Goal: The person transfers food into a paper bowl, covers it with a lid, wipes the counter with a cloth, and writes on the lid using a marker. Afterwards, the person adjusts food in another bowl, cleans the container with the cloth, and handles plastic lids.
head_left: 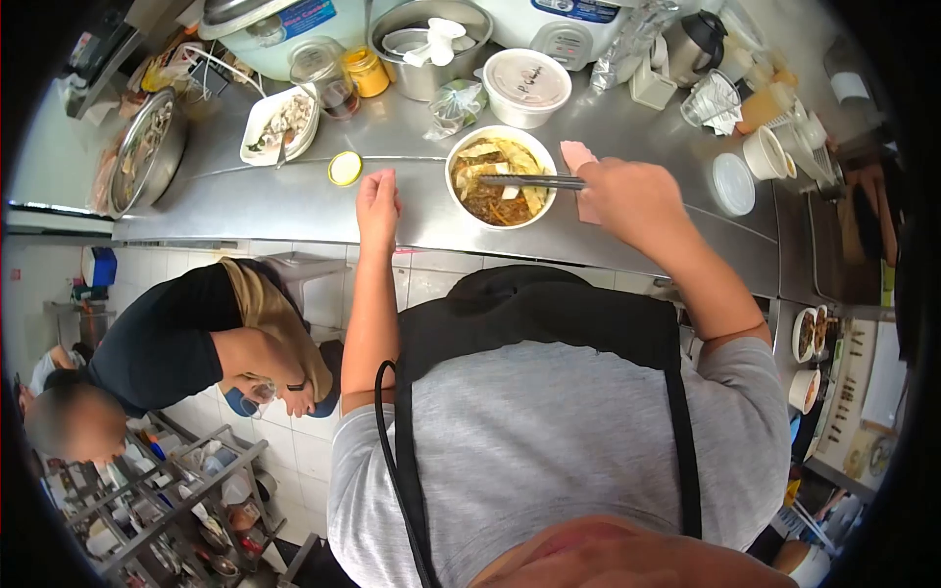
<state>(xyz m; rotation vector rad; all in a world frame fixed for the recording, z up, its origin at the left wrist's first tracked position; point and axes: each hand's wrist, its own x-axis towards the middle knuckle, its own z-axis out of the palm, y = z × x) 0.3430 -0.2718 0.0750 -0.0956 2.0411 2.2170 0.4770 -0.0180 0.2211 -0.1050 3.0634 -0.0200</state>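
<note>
My right hand (632, 201) grips a pair of metal tongs (537, 181), whose tips reach into a white round bowl (454, 196). Noodles (490, 203) and pale yellow-green leafy pieces (524, 157) fill the bowl, with a few white chunks among them. Pink paper or cloth (578, 154) lies partly under my right hand. To the left of the bowl, my left hand (377, 204) is held closed above the counter's front part, with nothing visible in it. A round lid with a yellow rim (345, 169) lies beside that hand.
A lidded white tub (527, 86) and a plastic bag (456, 108) stand behind the bowl on the steel counter (235, 201). A white dish of food (281, 127) and a metal basin (147, 152) are farther left. A clear lid (733, 184) lies right. Another person (186, 333) bends over below left.
</note>
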